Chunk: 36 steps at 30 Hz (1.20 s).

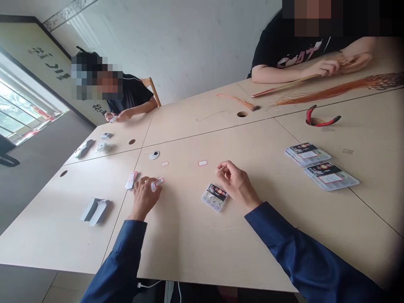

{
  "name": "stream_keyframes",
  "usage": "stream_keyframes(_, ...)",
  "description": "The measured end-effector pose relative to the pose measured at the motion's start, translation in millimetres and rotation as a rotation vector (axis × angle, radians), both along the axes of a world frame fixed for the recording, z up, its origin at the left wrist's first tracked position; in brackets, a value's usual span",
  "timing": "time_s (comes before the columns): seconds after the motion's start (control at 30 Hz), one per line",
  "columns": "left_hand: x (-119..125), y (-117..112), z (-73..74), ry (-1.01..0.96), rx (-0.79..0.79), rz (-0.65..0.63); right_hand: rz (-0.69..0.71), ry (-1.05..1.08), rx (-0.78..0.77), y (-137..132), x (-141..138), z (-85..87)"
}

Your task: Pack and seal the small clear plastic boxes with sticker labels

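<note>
My left hand (145, 194) is closed on a small red-bordered label (159, 182) on white backing. A stack of similar labels (131, 180) lies just left of it. With thumb and forefinger pinched, my right hand (236, 182) hovers above the table; what its fingertips hold, if anything, I cannot make out. Beside that hand lies a clear plastic case (215, 197) with a black printed card and small metal pieces inside. One red-bordered label (202, 163) rests flat between my hands, and another label (164, 164) with writing lies farther left.
Stacked labelled cases (331, 176) lie to the right, near red-handled pliers (322, 122). An open white box (95, 211) sits at left, and a round white disc (154, 155) behind my left hand. Two people sit across, one holding thin strands beside a copper-coloured bundle (334, 90).
</note>
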State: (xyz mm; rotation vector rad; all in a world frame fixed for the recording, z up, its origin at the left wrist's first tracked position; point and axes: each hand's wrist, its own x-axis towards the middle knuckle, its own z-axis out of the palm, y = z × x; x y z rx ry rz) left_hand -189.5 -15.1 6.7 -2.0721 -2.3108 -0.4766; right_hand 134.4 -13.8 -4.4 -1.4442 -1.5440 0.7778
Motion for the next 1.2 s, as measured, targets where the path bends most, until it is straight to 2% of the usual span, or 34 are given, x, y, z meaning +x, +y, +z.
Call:
stream_keyframes(0.07, -6.0, 6.0, 1.8, -0.015, -0.054, 0.002, 0.165, -0.075, -0.039, -4.1, 8.0, 6.3)
stream_keyframes(0.17, -8.1, 13.6, 7.1, -0.054, -0.138, 0.076, 0.425, -0.247, -0.012, -10.5, 17.3, 10.8)
stream_keyframes(0.27, -7.7, 18.0, 14.0, -0.086, -0.196, 0.087, 0.509, -0.382, 0.02, -13.6, 18.8, 9.0)
stream_keyframes(0.5, -4.1, 18.4, 20.2, -0.336, -0.249, 0.121, 0.535, -0.357, 0.133, -9.2, 10.4, 0.0)
stream_keyframes(0.63, -2.8, 21.7, 21.8, -0.292, -0.254, 0.062, 0.52, -0.268, 0.21, -7.6, 6.9, -0.7)
stream_keyframes(0.77, -1.6, 24.1, 22.0, -0.288, -0.279, 0.051, 0.351, -0.134, 0.245, -5.9, 7.8, -1.6)
stream_keyframes(0.87, -0.3, 23.2, 20.3, -0.274, -0.27, 0.088, 0.249, -0.081, 0.257, -4.7, 7.5, -4.0)
stream_keyframes(1.0, 2.6, 21.4, 21.3, -0.227, -0.264, 0.161, 0.217, -0.054, 0.247, -4.8, 3.0, -6.4)
stream_keyframes(1.2, 9.0, 17.2, 33.6, -0.278, -0.368, 0.181, 0.203, -0.02, 0.25, -8.2, -1.8, -3.4)
